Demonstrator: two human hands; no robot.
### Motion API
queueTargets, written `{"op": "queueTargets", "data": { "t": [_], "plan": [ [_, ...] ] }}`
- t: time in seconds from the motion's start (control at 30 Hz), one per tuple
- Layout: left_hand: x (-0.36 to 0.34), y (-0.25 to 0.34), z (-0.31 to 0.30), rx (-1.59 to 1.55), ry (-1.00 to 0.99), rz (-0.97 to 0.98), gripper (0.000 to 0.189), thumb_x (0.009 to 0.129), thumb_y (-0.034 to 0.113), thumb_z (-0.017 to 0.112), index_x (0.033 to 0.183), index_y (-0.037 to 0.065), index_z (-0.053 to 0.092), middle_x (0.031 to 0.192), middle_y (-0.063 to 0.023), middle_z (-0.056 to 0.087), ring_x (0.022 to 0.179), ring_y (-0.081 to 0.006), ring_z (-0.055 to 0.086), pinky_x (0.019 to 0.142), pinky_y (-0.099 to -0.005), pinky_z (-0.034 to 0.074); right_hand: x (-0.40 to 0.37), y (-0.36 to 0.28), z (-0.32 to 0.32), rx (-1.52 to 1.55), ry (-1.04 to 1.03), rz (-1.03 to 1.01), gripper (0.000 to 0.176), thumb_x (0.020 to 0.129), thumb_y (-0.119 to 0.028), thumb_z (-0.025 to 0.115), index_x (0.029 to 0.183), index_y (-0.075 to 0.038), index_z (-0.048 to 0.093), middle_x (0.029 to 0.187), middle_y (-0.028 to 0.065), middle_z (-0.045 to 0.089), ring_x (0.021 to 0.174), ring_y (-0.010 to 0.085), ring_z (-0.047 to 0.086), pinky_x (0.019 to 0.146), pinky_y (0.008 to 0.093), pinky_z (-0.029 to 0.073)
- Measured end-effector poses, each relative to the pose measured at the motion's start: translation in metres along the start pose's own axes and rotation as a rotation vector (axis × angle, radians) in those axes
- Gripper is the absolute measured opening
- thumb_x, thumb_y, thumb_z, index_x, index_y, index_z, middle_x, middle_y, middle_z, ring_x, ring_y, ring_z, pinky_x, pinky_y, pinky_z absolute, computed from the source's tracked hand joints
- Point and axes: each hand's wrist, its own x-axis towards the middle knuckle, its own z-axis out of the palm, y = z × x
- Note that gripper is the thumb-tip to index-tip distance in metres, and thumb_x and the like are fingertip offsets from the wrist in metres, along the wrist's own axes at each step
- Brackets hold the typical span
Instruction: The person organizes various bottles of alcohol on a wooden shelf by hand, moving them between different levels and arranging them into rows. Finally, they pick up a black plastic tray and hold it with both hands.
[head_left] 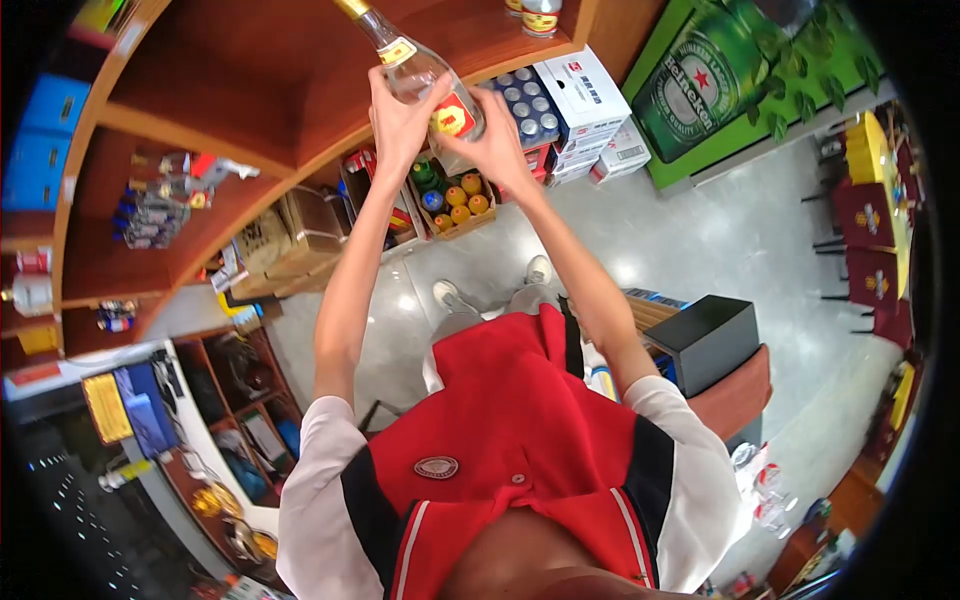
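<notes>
A clear glass bottle with a gold cap and a red and yellow label is held up in front of the wooden shelf. It tilts, its neck toward the upper left. My left hand is closed on the bottle's left side, thumb across the front. From the right, my right hand grips the lower part near the base, its fingers partly hidden behind the glass. Both arms are stretched out.
Below the shelf stand a carton of bottles with orange caps, a pack of cans and white boxes. Small bottles stand on the shelf at top right. A black box is by my right arm.
</notes>
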Motion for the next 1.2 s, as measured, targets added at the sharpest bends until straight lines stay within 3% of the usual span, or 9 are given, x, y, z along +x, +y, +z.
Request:
{"op": "queueTargets", "data": {
  "t": [0.03,0.17,0.27,0.43,0.57,0.8,0.93,1.07,1.2],
  "plan": [
    [0.015,-0.008,0.013,-0.004,0.009,0.011,0.070,0.080,0.036,0.091,0.123,-0.001,0.049,0.107,-0.0190,0.074,0.100,-0.0258,0.072,0.091,-0.0393,0.056,0.015,0.011,-0.002,-0.104,0.068,-0.072,0.079,0.074,-0.031,0.089,0.137,0.002,0.054,0.118,0.0219,0.059,0.115,0.0408,0.058,0.102,0.0463,0.048],
    [0.072,-0.047,0.065,0.028,0.027,0.167,0.075,0.081,0.038,0.089,0.126,-0.003,0.045,0.113,-0.0237,0.070,0.105,-0.0298,0.070,0.093,-0.0415,0.054,0.066,0.055,-0.008,-0.202,0.173,-0.132,0.069,0.078,-0.024,0.086,0.134,0.001,0.055,0.122,0.0228,0.062,0.117,0.0415,0.058,0.101,0.0472,0.048],
    [0.101,-0.068,0.097,0.108,0.010,0.111,0.073,0.087,0.035,0.086,0.131,-0.003,0.041,0.120,-0.0221,0.070,0.115,-0.0255,0.066,0.102,-0.0384,0.049,0.090,0.090,-0.007,-0.213,0.244,-0.116,0.066,0.079,-0.021,0.085,0.133,-0.001,0.054,0.122,0.0220,0.064,0.116,0.0407,0.059,0.100,0.0475,0.048],
    [0.139,-0.090,0.138,0.136,-0.058,0.187,0.084,0.090,0.039,0.083,0.132,-0.010,0.030,0.123,-0.0267,0.071,0.118,-0.0292,0.065,0.109,-0.0381,0.044,0.123,0.128,-0.009,-0.319,0.292,-0.093,0.059,0.082,-0.017,0.082,0.131,-0.002,0.051,0.121,0.0213,0.064,0.113,0.0397,0.063,0.094,0.0491,0.052],
    [0.176,-0.121,0.159,0.256,-0.096,0.233,0.084,0.091,0.037,0.082,0.133,-0.010,0.027,0.124,-0.0284,0.070,0.118,-0.0288,0.065,0.107,-0.0375,0.046,0.140,0.145,-0.008,-0.305,0.291,0.014,0.055,0.083,-0.013,0.079,0.129,-0.001,0.051,0.117,0.0189,0.062,0.109,0.0375,0.066,0.089,0.0481,0.058],
    [0.211,-0.133,0.180,0.224,-0.143,0.299,0.081,0.093,0.036,0.079,0.134,-0.009,0.025,0.129,-0.0313,0.065,0.120,-0.0323,0.065,0.105,-0.0409,0.048,0.184,0.169,0.013,-0.338,0.352,0.088,0.058,0.083,-0.014,0.078,0.133,0.001,0.054,0.120,0.0200,0.065,0.109,0.0358,0.067,0.093,0.0449,0.057],
    [0.235,-0.141,0.189,0.326,-0.094,0.359,0.091,0.093,0.038,0.079,0.143,-0.011,0.021,0.131,-0.0331,0.062,0.124,-0.0379,0.061,0.109,-0.0458,0.043,0.188,0.179,0.020,-0.369,0.326,0.055,0.069,0.084,-0.017,0.078,0.142,0.006,0.047,0.122,0.0225,0.064,0.110,0.0348,0.067,0.096,0.0429,0.055],
    [0.257,-0.154,0.200,0.272,-0.050,0.292,0.094,0.092,0.039,0.079,0.148,-0.011,0.022,0.133,-0.0327,0.056,0.128,-0.0375,0.055,0.110,-0.0459,0.041,0.187,0.184,0.024,-0.379,0.333,0.039,0.066,0.082,-0.016,0.077,0.138,0.006,0.049,0.121,0.0210,0.065,0.111,0.0336,0.066,0.097,0.0413,0.054],
    [0.284,-0.170,0.202,0.368,0.052,0.410,0.091,0.093,0.041,0.078,0.149,-0.011,0.030,0.139,-0.0298,0.044,0.135,-0.0352,0.042,0.111,-0.0447,0.039,0.194,0.183,0.023,-0.332,0.358,0.052,0.058,0.081,-0.015,0.077,0.131,0.005,0.054,0.119,0.0209,0.065,0.112,0.0336,0.066,0.099,0.0412,0.053]
  ]
}}
